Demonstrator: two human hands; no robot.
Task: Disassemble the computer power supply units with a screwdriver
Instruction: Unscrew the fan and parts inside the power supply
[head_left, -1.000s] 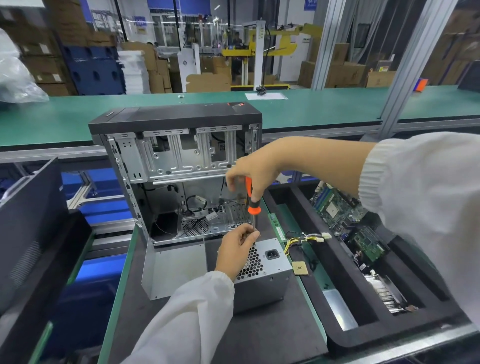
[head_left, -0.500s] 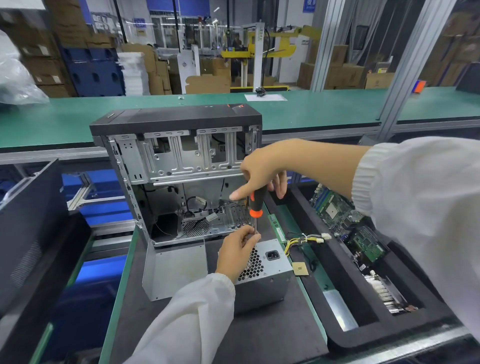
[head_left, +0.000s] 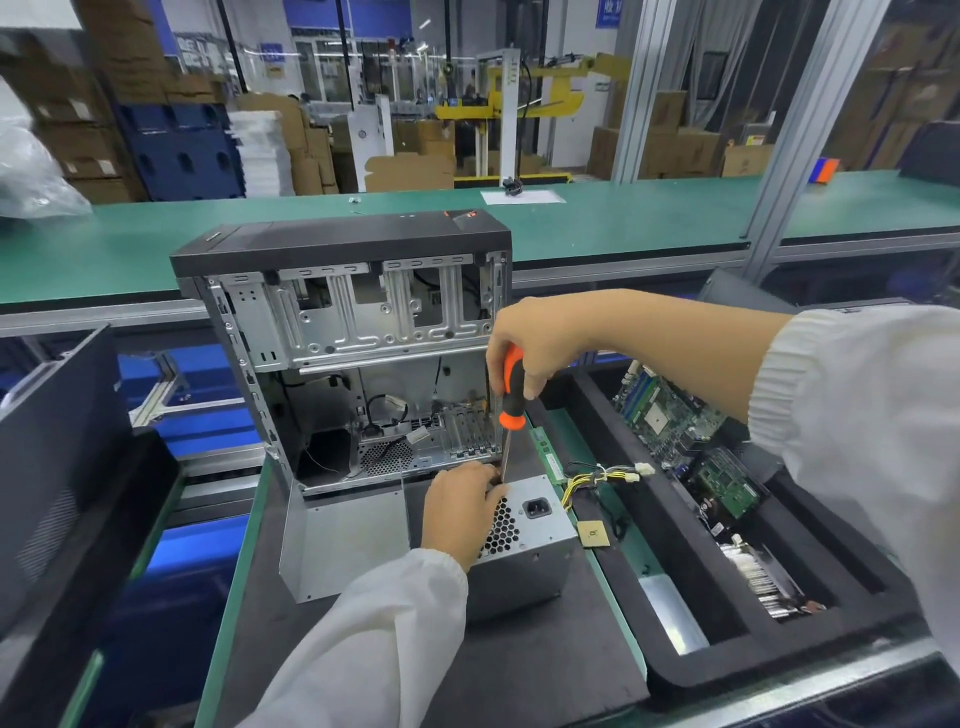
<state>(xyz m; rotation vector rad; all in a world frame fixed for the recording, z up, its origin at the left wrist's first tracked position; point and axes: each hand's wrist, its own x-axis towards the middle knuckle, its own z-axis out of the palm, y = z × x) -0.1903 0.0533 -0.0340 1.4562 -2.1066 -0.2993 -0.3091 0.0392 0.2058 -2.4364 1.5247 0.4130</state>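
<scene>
A grey metal power supply unit with a honeycomb vent and a black socket stands on the dark mat in front of the open computer case. My left hand rests on its top rear edge, fingers curled around the screwdriver's shaft near the tip. My right hand grips the orange and black screwdriver by the handle and holds it upright, tip down on the unit's rear top edge. Yellow and black cables trail from the unit to the right.
A loose metal side panel leans left of the unit. A black foam tray on the right holds circuit boards and a heatsink. A small CPU chip and a green memory stick lie beside it. A green conveyor runs behind.
My right hand has shifted its hold around the screwdriver handle, fingers turning it, while the shaft stays upright on the unit. My left hand has stayed at the tip.
</scene>
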